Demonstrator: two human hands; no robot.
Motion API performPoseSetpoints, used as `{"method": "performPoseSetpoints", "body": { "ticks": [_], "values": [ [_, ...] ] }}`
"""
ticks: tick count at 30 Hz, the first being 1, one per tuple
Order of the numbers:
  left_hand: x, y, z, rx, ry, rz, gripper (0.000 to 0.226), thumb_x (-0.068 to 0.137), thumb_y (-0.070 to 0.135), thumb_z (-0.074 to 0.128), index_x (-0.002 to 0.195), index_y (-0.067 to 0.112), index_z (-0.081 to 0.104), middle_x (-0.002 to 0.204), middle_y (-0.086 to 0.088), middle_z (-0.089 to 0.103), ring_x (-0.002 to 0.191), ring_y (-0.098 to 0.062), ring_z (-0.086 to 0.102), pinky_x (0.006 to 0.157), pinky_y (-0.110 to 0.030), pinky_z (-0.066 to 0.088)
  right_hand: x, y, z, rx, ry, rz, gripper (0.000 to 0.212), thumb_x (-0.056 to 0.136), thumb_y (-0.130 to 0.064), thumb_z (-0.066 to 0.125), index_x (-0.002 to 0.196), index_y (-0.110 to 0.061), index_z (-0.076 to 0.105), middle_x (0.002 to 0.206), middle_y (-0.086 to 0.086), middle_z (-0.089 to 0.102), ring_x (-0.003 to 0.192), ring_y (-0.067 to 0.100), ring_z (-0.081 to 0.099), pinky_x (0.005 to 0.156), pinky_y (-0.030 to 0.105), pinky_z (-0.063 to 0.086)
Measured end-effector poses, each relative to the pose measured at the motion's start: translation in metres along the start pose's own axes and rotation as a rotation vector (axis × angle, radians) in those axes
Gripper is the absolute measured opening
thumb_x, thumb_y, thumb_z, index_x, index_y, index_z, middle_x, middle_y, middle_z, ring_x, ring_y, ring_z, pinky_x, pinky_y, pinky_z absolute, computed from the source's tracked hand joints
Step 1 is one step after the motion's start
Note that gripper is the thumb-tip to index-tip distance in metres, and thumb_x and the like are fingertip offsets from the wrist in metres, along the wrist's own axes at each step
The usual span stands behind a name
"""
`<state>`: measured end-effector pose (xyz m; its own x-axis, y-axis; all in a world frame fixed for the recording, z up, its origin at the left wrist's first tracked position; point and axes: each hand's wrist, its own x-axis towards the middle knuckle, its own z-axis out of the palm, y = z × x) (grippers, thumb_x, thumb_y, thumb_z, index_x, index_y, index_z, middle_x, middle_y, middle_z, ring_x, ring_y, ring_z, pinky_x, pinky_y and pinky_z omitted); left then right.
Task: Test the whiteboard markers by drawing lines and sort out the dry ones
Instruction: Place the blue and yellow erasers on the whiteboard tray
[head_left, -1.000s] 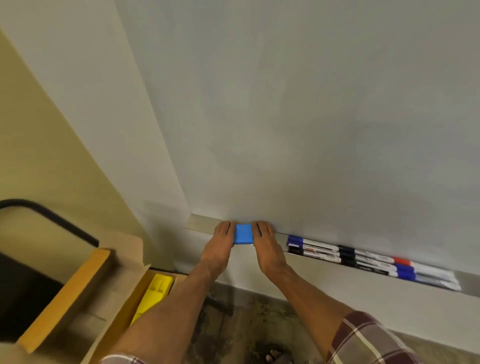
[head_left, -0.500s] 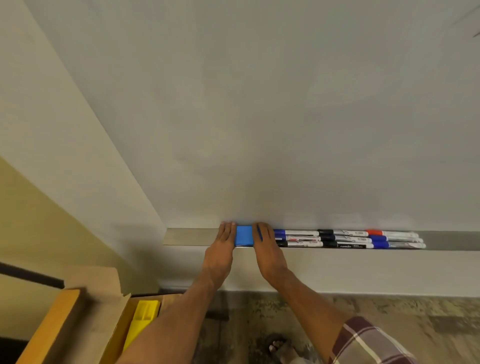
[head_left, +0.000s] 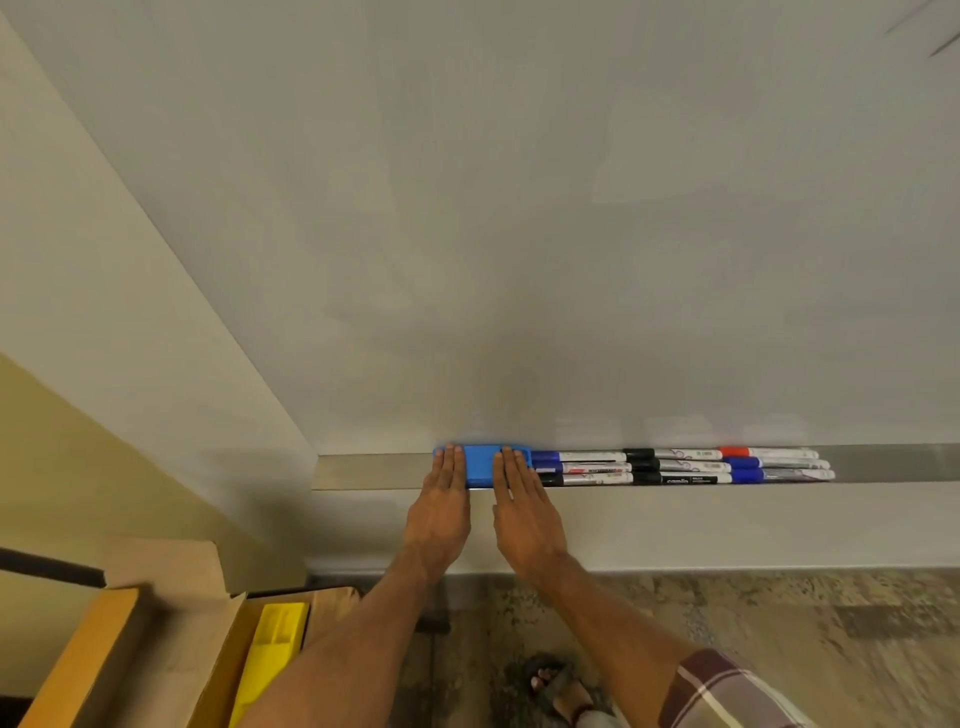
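A: Entry one, the markers (head_left: 675, 466). Where are they lying?

B: They are lying capped in the tray (head_left: 363, 470) under the whiteboard (head_left: 519, 234), in three rows running left to right, end to end. The caps are pointing left. They are showing blue and black, with one red cap (head_left: 733, 451) in the back row, toward the right. The leftmost ones are sitting just beside the eraser (head_left: 482, 465).

A: Entry two, that eraser?

B: It is a blue block, sitting flat in the same tray, left of the markers. Both hands are resting on it.

A: Entry three, the left hand (head_left: 439, 512)?

B: It is reaching up from below, back of the hand facing the camera. The fingers are lying straight and together, with the tips covering the eraser's left end. It is touching the eraser and gripping nothing.

A: Entry four, the right hand (head_left: 524, 512)?

B: It is in the same posture. The fingers are lying straight and flat over the eraser's right part, close to the nearest blue cap. I cannot tell whether they are touching that cap. It is gripping nothing either.

A: Sundries?

B: An open cardboard box (head_left: 171, 597) is standing at lower left, with a yellow plastic piece (head_left: 272, 644) lying inside it. A sandalled foot (head_left: 556, 686) is standing on the mottled floor (head_left: 779, 623). Plaid cloth (head_left: 727, 696) is showing at the bottom edge, by the right forearm.
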<state>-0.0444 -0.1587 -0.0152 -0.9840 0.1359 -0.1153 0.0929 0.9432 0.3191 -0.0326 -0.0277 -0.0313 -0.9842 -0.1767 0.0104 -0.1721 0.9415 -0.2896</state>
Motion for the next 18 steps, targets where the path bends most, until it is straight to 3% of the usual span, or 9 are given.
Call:
{"method": "performPoseSetpoints", "body": {
  "ticks": [2, 7, 11, 14, 15, 18],
  "values": [
    [-0.001, 0.005, 0.0, -0.006, -0.018, -0.015, 0.065, 0.107, 0.02, 0.031, 0.152, 0.01, -0.015, 0.161, -0.003, -0.018, 0.149, -0.018, -0.013, 0.119, -0.03, 0.024, -0.001, 0.006, -0.002, 0.01, 0.002, -0.009, 0.078, 0.098, -0.009, 0.041, 0.14, -0.016, -0.023, 0.147, 0.001, -0.028, 0.135, 0.015, -0.023, 0.11, 0.032, -0.012],
    [-0.004, 0.015, 0.0, 0.05, -0.085, -0.037, 0.067, 0.107, 0.024, 0.03, 0.151, 0.008, -0.017, 0.161, -0.006, -0.019, 0.148, -0.02, -0.016, 0.122, -0.035, 0.0, -0.004, 0.013, -0.004, -0.052, -0.027, -0.037, 0.077, 0.097, -0.01, 0.042, 0.141, -0.014, -0.021, 0.144, 0.001, -0.03, 0.135, 0.016, -0.023, 0.108, 0.033, -0.016],
    [-0.002, 0.011, -0.004, 0.079, -0.128, -0.04, 0.071, 0.106, 0.037, 0.031, 0.152, 0.013, -0.017, 0.161, -0.003, -0.019, 0.148, -0.019, -0.016, 0.118, -0.041, -0.01, -0.003, 0.013, -0.006, -0.092, -0.047, -0.022, 0.087, 0.082, -0.023, 0.071, 0.145, -0.009, 0.013, 0.152, 0.009, 0.012, 0.14, 0.024, 0.013, 0.111, 0.042, 0.012],
    [-0.002, 0.004, -0.013, 0.092, -0.05, -0.047, 0.07, 0.105, 0.043, 0.029, 0.154, 0.014, -0.011, 0.163, -0.003, -0.012, 0.15, -0.02, -0.011, 0.119, -0.043, -0.007, 0.0, 0.011, -0.013, -0.104, -0.033, -0.072, 0.088, 0.07, -0.032, 0.082, 0.141, -0.006, 0.037, 0.145, 0.013, 0.042, 0.133, 0.027, 0.04, 0.106, 0.043, 0.027],
    [-0.003, 0.001, -0.017, 0.08, -0.013, -0.063, 0.07, 0.104, 0.044, 0.029, 0.155, 0.014, -0.008, 0.164, -0.003, -0.009, 0.15, -0.02, -0.009, 0.12, -0.043, -0.006, 0.001, 0.009, -0.017, -0.11, -0.039, -0.1, 0.085, 0.071, -0.031, 0.08, 0.141, -0.006, 0.038, 0.145, 0.013, 0.043, 0.133, 0.027, 0.041, 0.106, 0.043, 0.026],
    [-0.012, -0.009, -0.022, 0.112, 0.024, -0.111, 0.07, 0.103, 0.048, 0.028, 0.156, 0.012, -0.004, 0.164, -0.005, -0.006, 0.151, -0.022, -0.007, 0.119, -0.042, -0.007, 0.002, -0.002, -0.02, -0.125, -0.062, -0.226, 0.074, 0.093, -0.027, 0.058, 0.148, -0.01, 0.011, 0.157, 0.009, 0.015, 0.144, 0.025, 0.014, 0.114, 0.039, 0.005]
  ]
}}
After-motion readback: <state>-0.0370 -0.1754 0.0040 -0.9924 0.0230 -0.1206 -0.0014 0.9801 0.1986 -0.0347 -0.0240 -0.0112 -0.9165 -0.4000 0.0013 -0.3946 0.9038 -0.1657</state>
